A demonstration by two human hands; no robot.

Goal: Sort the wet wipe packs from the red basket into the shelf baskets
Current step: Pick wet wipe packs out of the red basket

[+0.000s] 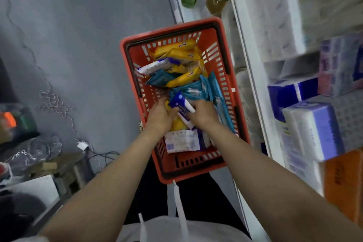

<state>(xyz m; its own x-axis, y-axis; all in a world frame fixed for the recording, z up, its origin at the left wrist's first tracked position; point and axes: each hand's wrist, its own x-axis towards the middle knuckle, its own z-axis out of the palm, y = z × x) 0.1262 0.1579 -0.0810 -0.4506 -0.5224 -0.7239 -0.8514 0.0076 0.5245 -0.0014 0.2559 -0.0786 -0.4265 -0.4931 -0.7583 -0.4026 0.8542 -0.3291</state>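
Grey floor under red slotted plastic basket [177, 173]; soft, slippery purple-and-white wipe pack [181, 107] gripped between left hand [160, 117] and right hand [203, 113], best held mid-body.

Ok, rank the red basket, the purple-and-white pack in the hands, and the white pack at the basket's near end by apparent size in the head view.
1. red basket
2. white pack, nearer the camera, so unsure
3. purple-and-white pack, partly hidden

Dim, bluish light; motion blur throughout, wide-angle bending at edges.
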